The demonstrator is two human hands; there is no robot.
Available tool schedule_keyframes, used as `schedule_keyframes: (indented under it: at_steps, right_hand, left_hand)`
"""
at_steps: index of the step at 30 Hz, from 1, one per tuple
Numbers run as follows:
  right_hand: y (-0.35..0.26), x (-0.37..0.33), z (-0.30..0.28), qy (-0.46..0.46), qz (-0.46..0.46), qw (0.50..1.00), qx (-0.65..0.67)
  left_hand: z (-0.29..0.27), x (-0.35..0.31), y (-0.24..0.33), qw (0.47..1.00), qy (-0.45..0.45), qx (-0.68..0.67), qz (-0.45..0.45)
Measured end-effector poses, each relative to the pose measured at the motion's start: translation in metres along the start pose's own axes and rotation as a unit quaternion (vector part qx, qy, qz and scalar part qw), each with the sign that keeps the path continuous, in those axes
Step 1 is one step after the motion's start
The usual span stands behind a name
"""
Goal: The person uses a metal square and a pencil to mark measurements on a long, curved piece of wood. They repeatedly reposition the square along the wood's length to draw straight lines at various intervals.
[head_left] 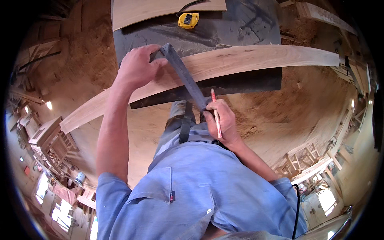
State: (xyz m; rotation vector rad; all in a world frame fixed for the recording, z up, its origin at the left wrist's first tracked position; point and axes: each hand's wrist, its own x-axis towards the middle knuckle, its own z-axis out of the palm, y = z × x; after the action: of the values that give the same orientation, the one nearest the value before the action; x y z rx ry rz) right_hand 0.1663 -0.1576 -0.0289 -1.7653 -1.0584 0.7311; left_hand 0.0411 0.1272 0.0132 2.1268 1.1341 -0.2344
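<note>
A long pale wooden board (256, 57) lies across the dark worktop and sticks out past it on both sides. Slanting over it is a dark metal carpenter's square (185, 76). My left hand (138, 66) is closed on the square's upper corner, above the board, with the short arm partly hidden by the fingers. Close to my body, my right hand (223, 120) grips a red and white pencil (216, 112), tip pointing away from me. Its thumb and fingers also touch the near end of the square's long arm.
The dusty dark worktop (148, 38) carries a yellow tape measure (188, 20) and a sheet of pale wood (140, 12) at the far side. Wooden frames (52, 140) stand at the left, and more wooden frames (302, 158) at the right. Brown dust covers the floor (280, 116).
</note>
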Motion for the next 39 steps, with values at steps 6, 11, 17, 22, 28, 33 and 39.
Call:
schedule_keyframes:
  at_steps: [6,11,17,22,28,33,39]
  right_hand:
    - [0.005,-0.006,0.004,0.03,0.003,1.0,0.007]
    - [0.002,-0.003,-0.005,0.079,0.037,0.996,0.012]
    - [-0.003,0.001,-0.009,0.076,0.028,0.996,0.042]
    - [-0.009,0.007,-0.01,0.065,0.0,0.991,0.12]
    - [-0.018,0.006,-0.002,0.073,0.079,0.988,0.108]
    - [-0.02,0.01,0.003,0.067,0.108,0.988,0.091]
    - [-0.019,0.03,-0.001,0.063,-0.057,0.996,0.039]
  left_hand:
    - [0.025,0.009,-0.01,1.0,-0.014,-0.017,0.018]
    - [0.032,0.003,0.0,0.995,0.0,0.063,0.078]
    - [0.036,0.01,0.001,0.991,-0.008,0.055,0.118]
    - [0.034,0.015,-0.001,0.989,-0.031,0.062,0.132]
    - [0.035,0.014,0.003,0.99,-0.039,0.073,0.116]
    - [0.032,0.013,0.006,0.989,-0.038,0.076,0.123]
    - [0.032,0.013,0.006,0.989,-0.028,0.065,0.129]
